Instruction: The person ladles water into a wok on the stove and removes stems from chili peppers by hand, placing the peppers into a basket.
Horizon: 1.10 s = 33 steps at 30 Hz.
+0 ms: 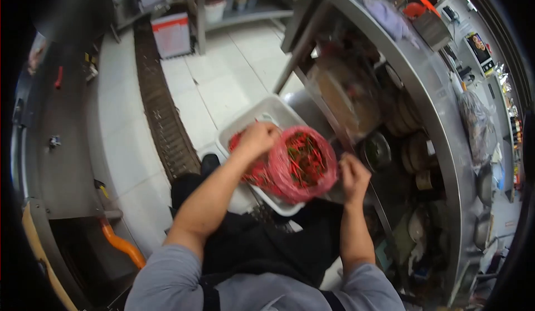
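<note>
A pink plastic bag stands with its mouth wide, filled with red chilies that have green stems. It rests over a white plastic tub, where more red shows at the left side. My left hand is at the bag's upper left edge with its fingers curled; what they hold, if anything, is hidden. On the right, my right hand is beside the bag's right rim, fingers bent together, and what is between them is too small to make out.
A steel table with loaded lower shelves runs along the right. A dark floor drain grate crosses the tiles at left. An orange hose hangs lower left. A white and red box stands at the back.
</note>
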Tool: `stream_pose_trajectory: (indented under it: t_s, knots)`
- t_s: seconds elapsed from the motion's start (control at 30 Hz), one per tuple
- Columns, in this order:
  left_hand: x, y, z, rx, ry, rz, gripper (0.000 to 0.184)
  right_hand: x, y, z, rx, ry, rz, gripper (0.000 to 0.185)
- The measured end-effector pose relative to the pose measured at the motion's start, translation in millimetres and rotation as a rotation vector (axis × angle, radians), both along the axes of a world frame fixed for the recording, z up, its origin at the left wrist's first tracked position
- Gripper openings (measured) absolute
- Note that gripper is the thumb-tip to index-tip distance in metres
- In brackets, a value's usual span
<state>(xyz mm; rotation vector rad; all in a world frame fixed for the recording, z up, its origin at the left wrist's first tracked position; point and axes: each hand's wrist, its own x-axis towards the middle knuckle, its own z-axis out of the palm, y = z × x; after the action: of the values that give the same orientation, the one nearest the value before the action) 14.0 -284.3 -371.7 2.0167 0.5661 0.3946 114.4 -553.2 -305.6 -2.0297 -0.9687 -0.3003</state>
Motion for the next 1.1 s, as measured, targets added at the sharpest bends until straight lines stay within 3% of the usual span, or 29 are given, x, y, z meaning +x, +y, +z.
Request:
stream_pose_trajectory:
  t_s: [0.07, 0.13, 0.17, 0.2, 0.23, 0.27, 0.4, 0.57, 0.63, 0.67, 0.8, 1.0, 1.03, 1.1]
  knots:
    - [-2, 3, -5, -0.017, 0.049, -0.026, 0.029, 15, -14, 25, 0.266, 0.242, -0.179, 0.019]
    - [0, -3, -12, 0.220, 0.193, -0.080, 0.030, 39, -35, 33, 0.328, 0.212, -0.335, 0.021]
    - [-1, -8, -21, 0.312, 0.040, -0.026, 0.032, 55, -44, 33, 0.308, 0.208, -0.364, 0.021]
    - [-2, -13, -27, 0.404, -0.113, 0.038, 0.035, 71, -50, 30, 0.043, -0.008, -0.418, 0.022]
    - [-1, -11, -23, 0.314, -0.162, -0.030, 0.036, 75, -58, 26, -0.228, -0.211, -0.455, 0.023]
    - [-3, -10, -18, 0.301, -0.143, -0.042, 0.036, 69, -61, 27, -0.246, -0.192, -0.461, 0.023]
    - [-10, 3, 11, 0.128, -0.164, -0.038, 0.034, 47, -34, 34, -0.068, -0.271, -0.286, 0.018]
    - [-20, 5, 25, 0.142, -0.180, -0.007, 0.031, 3, 19, 2, -0.281, 0.096, 0.097, 0.016]
    - [-50, -11, 85, 0.119, -0.072, -0.197, 0.029, 8, 34, -15, -0.333, 0.156, 0.140, 0.016]
    - [-64, -22, 98, 0.175, -0.297, -0.288, 0.027, 14, 38, -26, -0.388, 0.143, 0.154, 0.017]
    - [-116, -73, 180, 0.495, -0.515, -0.592, 0.025, 29, 35, -67, -0.483, 0.165, 0.167, 0.021]
    - [-115, -96, 186, 0.765, -0.560, -0.568, 0.025, 27, 44, -71, -0.418, 0.190, 0.150, 0.022]
    - [-113, -98, 187, 0.785, -0.561, -0.567, 0.025, 23, 45, -68, -0.444, 0.367, 0.093, 0.021]
    - [-106, -98, 189, 0.826, -0.564, -0.555, 0.025, 23, 36, -75, -0.444, 0.247, 0.132, 0.022]
